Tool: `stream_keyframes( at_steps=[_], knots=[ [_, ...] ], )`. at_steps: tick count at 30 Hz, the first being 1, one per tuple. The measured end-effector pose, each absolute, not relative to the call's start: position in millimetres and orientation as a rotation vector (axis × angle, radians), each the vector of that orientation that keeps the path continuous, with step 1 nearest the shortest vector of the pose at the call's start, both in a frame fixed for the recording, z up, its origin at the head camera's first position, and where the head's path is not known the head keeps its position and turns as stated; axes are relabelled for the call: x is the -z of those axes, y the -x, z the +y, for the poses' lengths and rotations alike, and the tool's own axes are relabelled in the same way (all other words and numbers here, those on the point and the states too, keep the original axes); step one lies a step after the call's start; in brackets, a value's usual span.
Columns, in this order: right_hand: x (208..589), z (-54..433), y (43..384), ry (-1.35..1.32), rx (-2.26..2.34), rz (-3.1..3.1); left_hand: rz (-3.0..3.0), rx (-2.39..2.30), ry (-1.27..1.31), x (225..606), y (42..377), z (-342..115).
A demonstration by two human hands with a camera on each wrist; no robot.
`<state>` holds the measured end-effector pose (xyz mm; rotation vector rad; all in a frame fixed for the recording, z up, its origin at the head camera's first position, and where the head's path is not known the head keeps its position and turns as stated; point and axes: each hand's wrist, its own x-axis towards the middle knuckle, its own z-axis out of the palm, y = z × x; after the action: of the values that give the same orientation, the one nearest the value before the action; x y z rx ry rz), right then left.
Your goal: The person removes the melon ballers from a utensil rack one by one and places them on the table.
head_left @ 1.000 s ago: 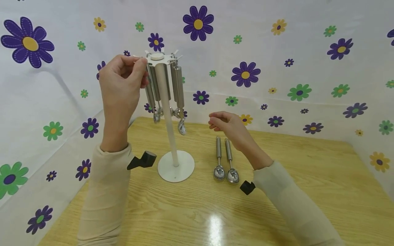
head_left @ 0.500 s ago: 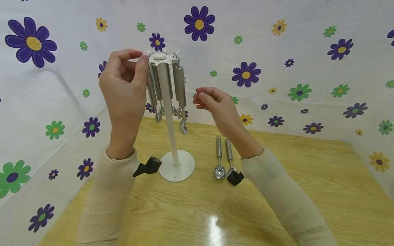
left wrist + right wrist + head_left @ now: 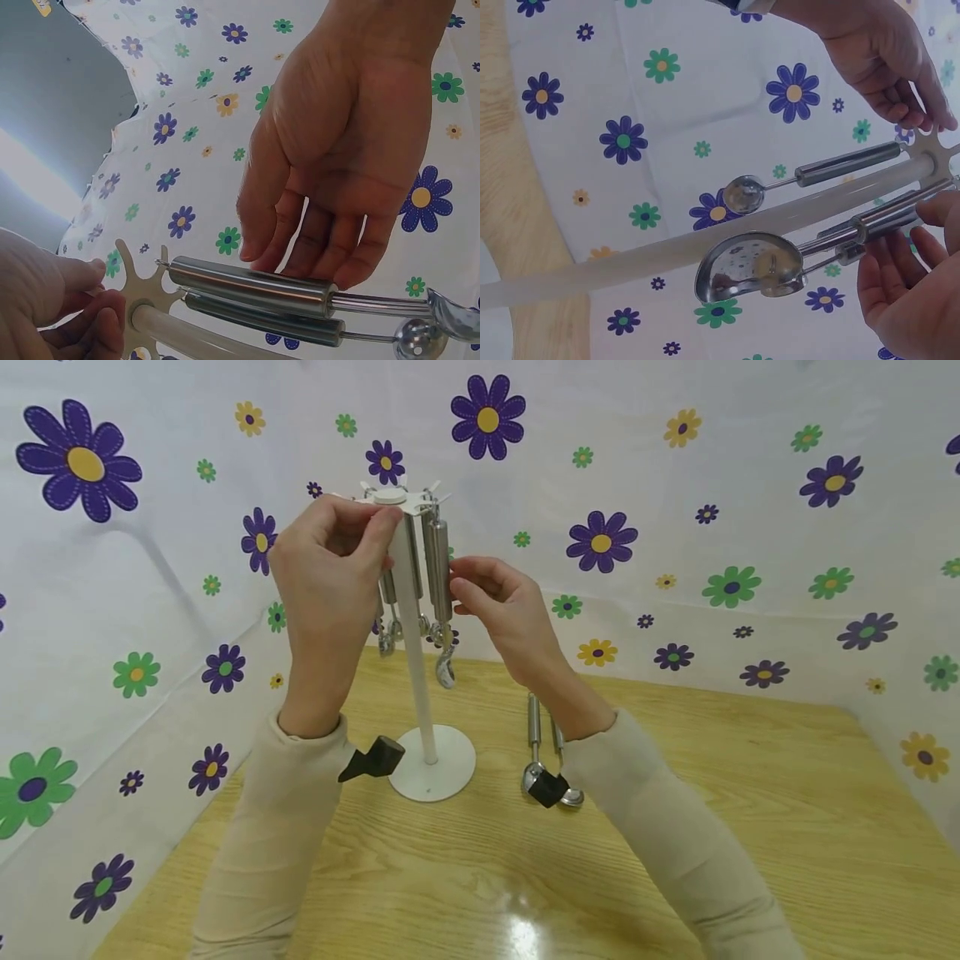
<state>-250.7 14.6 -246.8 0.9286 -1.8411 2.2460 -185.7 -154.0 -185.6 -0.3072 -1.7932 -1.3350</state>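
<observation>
A white rotating utensil rack (image 3: pixel 417 685) stands upright with several steel-handled utensils hanging from its slotted top. With thumb and index finger, my left hand (image 3: pixel 326 577) pinches the edge of that top. My right hand (image 3: pixel 521 627) is beside the nearest hanging ice cream scoop (image 3: pixel 746 262), its fingers loosely bent and the fingertips right at the scoop's handle (image 3: pixel 251 283). A smaller round-bowled scoop (image 3: pixel 745 195) hangs on the other side of the post in the right wrist view. Part of the rack's top is hidden behind my left hand.
Two more steel scoops lie side by side on the wooden table (image 3: pixel 465 868): a left one (image 3: pixel 534 720) and a right one (image 3: pixel 572 798), both partly hidden by the right wrist and its camera. A flower-print cloth (image 3: pixel 720 468) hangs behind and to the left.
My right hand has moved up and left from above the table scoops to the hanging scoop. My left hand let go of the rack's top, then took hold farther right.
</observation>
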Motion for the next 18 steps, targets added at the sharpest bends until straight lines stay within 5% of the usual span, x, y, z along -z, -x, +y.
stream_keyframes(
  at_steps=[18],
  knots=[
    [239.6, 24.4, 242.4, -1.099, -1.993, -2.075, -1.768, 1.318, 0.267, 186.2, 189.4, -160.1]
  ],
)
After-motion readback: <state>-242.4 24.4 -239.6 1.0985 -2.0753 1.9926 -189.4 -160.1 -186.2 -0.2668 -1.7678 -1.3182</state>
